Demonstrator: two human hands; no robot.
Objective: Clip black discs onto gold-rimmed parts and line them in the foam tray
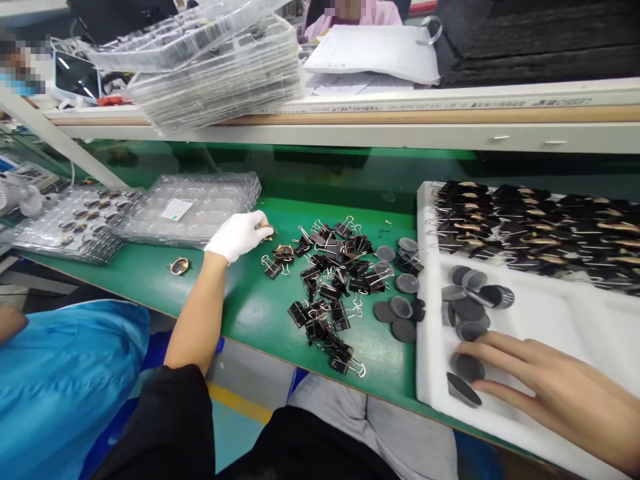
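My left hand, in a white glove, is closed in a pinch on a small gold-rimmed part, mostly hidden by the fingers. Close to it on the green table lie another gold-rimmed part with a binder clip on it and a big heap of black binder clips. A gold-rimmed round piece with a dark face rests left of my forearm. My bare right hand reaches into the white foam tray, fingers apart, the tips at a dark round disc among several loose discs.
Round discs lie beside the tray's left wall. Rows of clipped pieces fill the tray's back. Clear plastic trays stand at the left, more trays on the shelf above. A person in a blue sleeve sits at the left.
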